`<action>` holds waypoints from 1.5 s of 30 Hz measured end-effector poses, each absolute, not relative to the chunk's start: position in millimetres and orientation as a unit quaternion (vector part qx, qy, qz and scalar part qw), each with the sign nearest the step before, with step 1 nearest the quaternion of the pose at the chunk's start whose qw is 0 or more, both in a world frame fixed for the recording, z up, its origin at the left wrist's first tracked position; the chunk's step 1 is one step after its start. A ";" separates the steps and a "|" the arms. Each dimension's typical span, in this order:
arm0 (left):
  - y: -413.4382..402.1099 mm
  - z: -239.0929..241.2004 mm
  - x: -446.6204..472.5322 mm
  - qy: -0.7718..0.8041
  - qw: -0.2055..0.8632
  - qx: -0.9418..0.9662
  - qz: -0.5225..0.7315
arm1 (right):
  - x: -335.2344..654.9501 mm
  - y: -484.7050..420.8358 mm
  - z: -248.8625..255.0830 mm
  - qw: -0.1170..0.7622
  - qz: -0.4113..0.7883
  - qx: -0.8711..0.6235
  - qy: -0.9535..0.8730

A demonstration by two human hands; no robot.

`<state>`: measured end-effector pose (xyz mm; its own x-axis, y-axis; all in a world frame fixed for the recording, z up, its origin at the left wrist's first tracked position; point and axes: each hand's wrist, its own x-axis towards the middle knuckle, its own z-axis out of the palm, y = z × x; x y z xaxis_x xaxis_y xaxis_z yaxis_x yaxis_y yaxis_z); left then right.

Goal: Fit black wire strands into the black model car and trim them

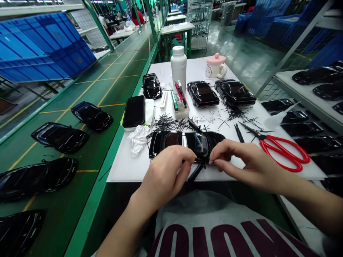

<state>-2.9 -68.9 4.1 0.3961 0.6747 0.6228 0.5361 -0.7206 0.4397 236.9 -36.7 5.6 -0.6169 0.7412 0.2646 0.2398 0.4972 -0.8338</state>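
Observation:
A glossy black model car (184,141) lies sideways across the white table in front of me, its near side partly hidden by my hands. My left hand (167,167) is closed in a pinch, thumb and forefinger meeting at the car's near side by the windshield. Facing it, my right hand (241,160) pinches close to the car's front end; what sits between the fingertips is too small to make out. Below the fingers a dark strip (196,172) lies at the table edge. Red-handled scissors (284,150) rest right of my right hand.
Thin black strips (171,123), crumpled paper (138,139), a phone (134,111) and a tool holder (181,111) lie beyond the car. A white bottle (178,66), lidded mug (215,67) and other model cars (203,93) stand farther back. A green conveyor (88,150) carries cars on the left.

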 end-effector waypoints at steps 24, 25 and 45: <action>-55.5 11.3 42.0 0.442 0.402 0.699 0.393 | 225.1 -60.3 -19.2 0.480 0.266 -0.409 -0.729; -54.9 10.7 41.7 0.447 0.400 0.699 0.390 | 225.3 -59.6 -19.9 0.478 0.267 -0.412 -0.729; -41.1 6.5 40.6 0.441 0.318 0.745 0.387 | 232.2 -39.6 -21.7 0.445 0.590 -0.401 -0.541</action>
<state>40.6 -41.1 6.5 0.3111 0.9028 0.2968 0.4109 -0.4094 0.8146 232.2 -39.6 -21.7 -0.2825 0.9592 0.0089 -0.0915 -0.0177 -0.9957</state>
